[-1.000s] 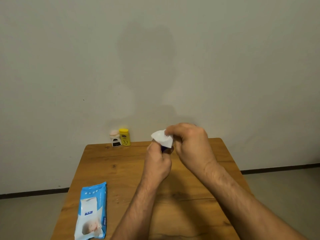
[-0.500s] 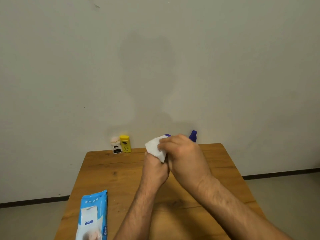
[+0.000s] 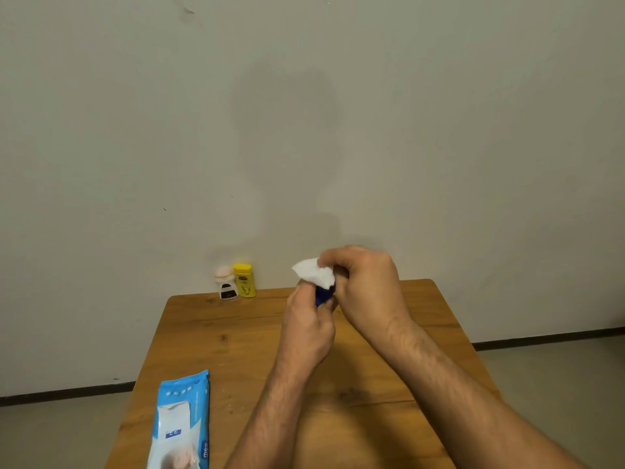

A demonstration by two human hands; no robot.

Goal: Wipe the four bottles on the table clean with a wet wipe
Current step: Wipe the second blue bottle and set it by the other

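Observation:
My left hand grips a small dark blue bottle above the far middle of the wooden table; only a sliver of the bottle shows between my hands. My right hand pinches a white wet wipe and holds it against the top of that bottle. A yellow bottle and a small bottle with a pinkish cap and dark label stand side by side at the table's far left edge, against the wall. A fourth bottle is not visible now.
A blue and white pack of wet wipes lies at the near left of the table. The table's far edge meets a plain wall. Floor shows on both sides of the table.
Both hands with the wipe and blue bottle have shifted slightly. A second blue bottle top seen behind my right hand half a second ago is now hidden.

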